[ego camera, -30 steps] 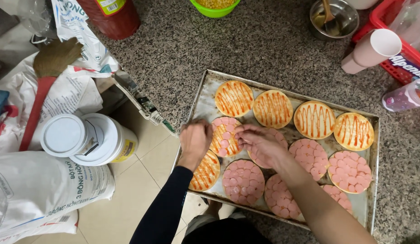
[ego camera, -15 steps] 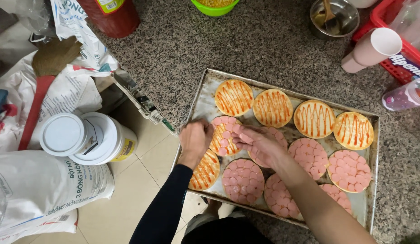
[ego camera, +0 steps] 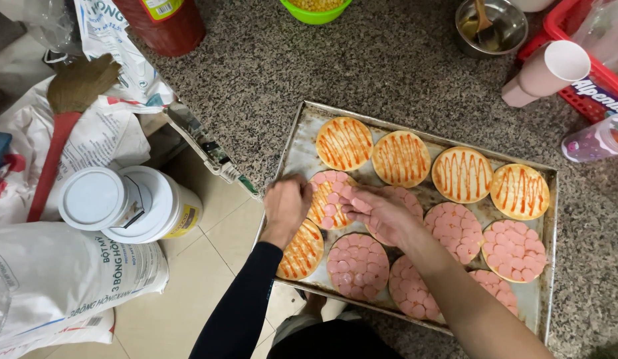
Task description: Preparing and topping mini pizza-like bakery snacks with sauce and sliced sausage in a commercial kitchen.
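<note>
A metal baking tray [ego camera: 549,254] on a speckled stone counter holds several round flat breads. The far row [ego camera: 402,158] carries zigzag red sauce; the near ones [ego camera: 357,264] are covered with pink sausage slices. My left hand [ego camera: 286,206], in a black sleeve, rests at the tray's left edge with fingers curled; what it holds is hidden. My right hand [ego camera: 379,211] lies over a half-covered round [ego camera: 327,197], fingertips pinching pink slices onto it.
A red basket [ego camera: 591,73] and a pink cup [ego camera: 547,72] stand at the back right, a steel bowl [ego camera: 490,26] and a green bowl [ego camera: 315,8] at the back. On the floor to the left are white tubs [ego camera: 123,203] and flour sacks [ego camera: 50,279].
My right hand has shifted slightly left over the half-covered round, laying slices. The left hand has barely moved at the tray edge.
</note>
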